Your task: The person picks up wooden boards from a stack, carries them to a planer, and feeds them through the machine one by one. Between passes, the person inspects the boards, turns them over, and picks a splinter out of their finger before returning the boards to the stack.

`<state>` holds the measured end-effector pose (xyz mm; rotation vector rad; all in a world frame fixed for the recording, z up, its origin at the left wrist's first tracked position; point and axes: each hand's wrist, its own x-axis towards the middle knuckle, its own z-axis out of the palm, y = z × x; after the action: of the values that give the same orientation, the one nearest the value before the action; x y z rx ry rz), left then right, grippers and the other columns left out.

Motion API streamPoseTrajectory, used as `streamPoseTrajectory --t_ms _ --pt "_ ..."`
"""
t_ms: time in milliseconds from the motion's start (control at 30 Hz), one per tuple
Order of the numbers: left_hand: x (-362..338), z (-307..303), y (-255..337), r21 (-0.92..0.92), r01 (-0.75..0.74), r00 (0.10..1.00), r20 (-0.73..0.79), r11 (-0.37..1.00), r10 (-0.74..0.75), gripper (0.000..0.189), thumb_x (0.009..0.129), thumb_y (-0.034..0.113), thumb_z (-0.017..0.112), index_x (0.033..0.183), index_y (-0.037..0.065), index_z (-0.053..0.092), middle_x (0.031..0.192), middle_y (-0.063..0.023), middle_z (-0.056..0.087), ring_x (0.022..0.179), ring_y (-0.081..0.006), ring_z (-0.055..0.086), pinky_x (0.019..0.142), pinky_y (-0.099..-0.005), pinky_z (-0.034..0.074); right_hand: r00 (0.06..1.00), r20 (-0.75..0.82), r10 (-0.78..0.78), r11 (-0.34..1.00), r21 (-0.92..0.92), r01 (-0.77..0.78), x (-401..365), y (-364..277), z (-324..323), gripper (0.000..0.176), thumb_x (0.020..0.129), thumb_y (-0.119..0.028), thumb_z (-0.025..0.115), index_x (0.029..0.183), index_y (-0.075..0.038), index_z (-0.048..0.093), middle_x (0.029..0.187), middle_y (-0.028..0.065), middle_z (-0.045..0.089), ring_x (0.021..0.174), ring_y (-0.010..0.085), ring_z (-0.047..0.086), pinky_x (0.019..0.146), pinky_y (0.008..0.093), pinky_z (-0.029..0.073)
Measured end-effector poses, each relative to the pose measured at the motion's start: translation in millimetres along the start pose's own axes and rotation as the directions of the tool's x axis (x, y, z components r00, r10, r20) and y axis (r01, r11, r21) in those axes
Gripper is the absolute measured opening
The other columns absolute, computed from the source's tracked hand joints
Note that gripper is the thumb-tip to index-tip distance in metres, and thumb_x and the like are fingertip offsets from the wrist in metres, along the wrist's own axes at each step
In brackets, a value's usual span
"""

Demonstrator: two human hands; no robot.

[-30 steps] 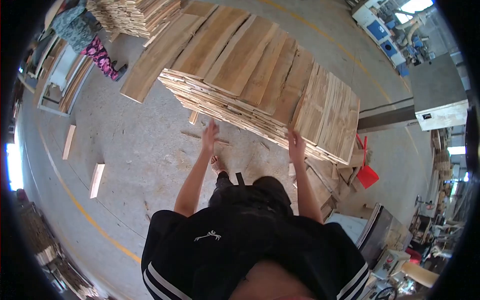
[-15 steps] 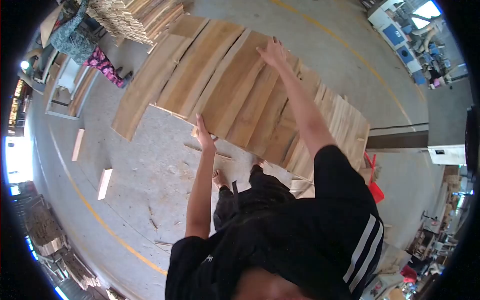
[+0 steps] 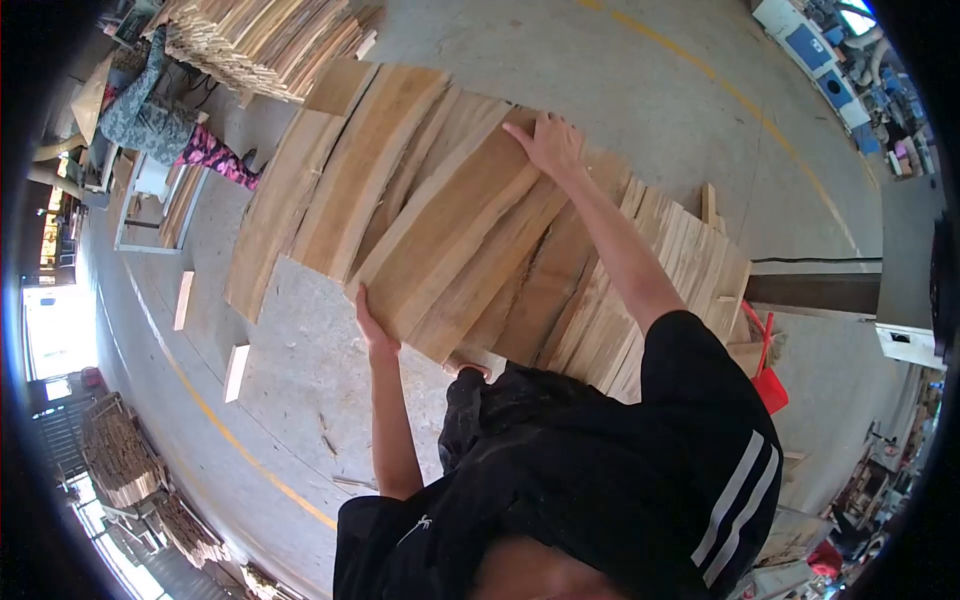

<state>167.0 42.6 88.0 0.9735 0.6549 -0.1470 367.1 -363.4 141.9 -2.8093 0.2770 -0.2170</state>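
A wide wooden board (image 3: 450,230) lies slanted between my hands, on top of or just above a row of similar boards. My left hand (image 3: 377,328) is closed on its near left corner, thumb up along the edge and the other fingers hidden underneath. At the far end, my right hand (image 3: 553,148) grips the board's edge, thumb on the upper face. More wide boards (image 3: 375,170) lie side by side to the left. Narrower pale strips (image 3: 665,285) lie to the right of my right forearm.
A co-worker (image 3: 160,125) leans by a metal-framed cart (image 3: 150,247) at upper left. Stacked planks (image 3: 265,45) stand behind the boards. Two short wood pieces (image 3: 236,373) stand on the concrete floor at left. A red plastic object (image 3: 768,388) is at right.
The board in my hands has shifted left and toward me, now overlapping its neighbour. A strip of another board shows beyond its left edge. My left hand has moved left and nearer my body.
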Motion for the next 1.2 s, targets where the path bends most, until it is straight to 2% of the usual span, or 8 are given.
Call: streamPoseTrajectory --t_ms 267,333,467,667,833,1000,1133,1200 --pt "-63.2 48.7 -64.7 -0.104 -0.064 0.992 -0.116 0.992 0.052 0.078 0.102 0.062 0.053 0.158 0.008 0.045 0.156 -0.0129 0.052 0.140 -0.0332 0.052 0.115 -0.0492 0.045 0.978 -0.091 -0.186 0.982 -0.021 0.185 36.8 40.1 5.3 0.095 0.088 -0.087 0.055 0.116 0.001 0.076 0.116 0.0202 0.074 0.113 0.0393 0.070 0.090 0.0530 0.057" --pt "-64.0 58.5 -78.1 -0.145 -0.030 0.998 -0.065 0.989 0.021 0.079 0.102 0.063 0.053 0.158 0.008 0.045 0.157 -0.0134 0.050 0.141 -0.0346 0.050 0.116 -0.0500 0.042 0.978 0.205 0.024 0.998 0.047 -0.034 50.0 40.6 -16.1 0.099 0.084 -0.091 0.057 0.116 0.001 0.077 0.118 0.0216 0.076 0.114 0.0377 0.071 0.094 0.0513 0.057" --pt "-82.8 88.9 -68.8 -0.144 0.038 0.994 -0.094 0.989 -0.052 0.078 0.102 0.064 0.055 0.157 0.009 0.046 0.156 -0.0129 0.051 0.141 -0.0342 0.051 0.116 -0.0492 0.042 0.931 0.362 0.055 0.978 0.170 -0.124 53.4 54.7 -19.1 0.106 0.081 -0.095 0.054 0.109 0.004 0.078 0.116 0.0237 0.076 0.113 0.0353 0.073 0.095 0.0480 0.057" --pt "-70.5 37.4 -77.5 -0.073 -0.105 0.986 -0.139 0.992 0.094 0.078 0.104 0.063 0.053 0.157 0.007 0.046 0.155 -0.0151 0.052 0.140 -0.0334 0.052 0.115 -0.0491 0.045 0.967 0.254 0.025 0.999 0.039 -0.036 9.1 58.1 -28.4 0.102 0.088 -0.092 0.047 0.094 0.004 0.081 0.098 0.0230 0.076 0.104 0.0402 0.071 0.088 0.0496 0.056" --pt "-89.2 26.4 -62.8 -0.059 0.061 0.996 -0.063 0.996 -0.064 0.078 0.104 0.064 0.050 0.156 0.007 0.046 0.155 -0.0144 0.053 0.140 -0.0327 0.052 0.115 -0.0493 0.045 0.979 0.184 0.086 0.996 0.011 -0.090 -46.8 87.6 -43.9 0.099 0.088 -0.090 0.052 0.089 0.006 0.079 0.105 0.0225 0.075 0.117 0.0407 0.065 0.094 0.0513 0.055" --pt "-114.7 62.4 -107.9 -0.032 0.000 0.994 -0.108 1.000 -0.004 0.080 0.104 0.066 0.048 0.158 0.007 0.043 0.157 -0.0128 0.051 0.141 -0.0308 0.052 0.116 -0.0472 0.045 0.899 0.401 0.176 0.976 0.050 -0.213 -3.3 123.6 -33.7 0.114 0.079 -0.099 0.052 0.127 0.002 0.074 0.139 0.0309 0.063 0.141 0.0464 0.051 0.109 0.0585 0.048" --pt "-138.9 110.5 -119.0 -0.067 0.187 0.974 -0.117 0.980 -0.194 0.084 0.104 0.068 0.047 0.163 0.009 0.035 0.161 -0.0115 0.046 0.145 -0.0300 0.048 0.118 -0.0472 0.042 0.846 0.491 0.208 0.938 0.144 -0.314 33.1 161.0 -29.6 0.125 0.069 -0.103 0.055 0.142 -0.002 0.067 0.154 0.0292 0.053 0.151 0.0456 0.041 0.118 0.0599 0.041" --pt "-134.7 96.5 -136.6 -0.032 0.220 0.965 -0.137 0.975 -0.222 0.085 0.104 0.069 0.046 0.165 0.011 0.032 0.163 -0.0108 0.043 0.146 -0.0297 0.046 0.119 -0.0474 0.041 0.666 0.737 0.118 0.936 0.142 -0.323 43.0 150.1 -69.0 0.129 0.063 -0.104 0.057 0.145 -0.005 0.065 0.160 0.0249 0.050 0.154 0.0444 0.039 0.120 0.0613 0.037"
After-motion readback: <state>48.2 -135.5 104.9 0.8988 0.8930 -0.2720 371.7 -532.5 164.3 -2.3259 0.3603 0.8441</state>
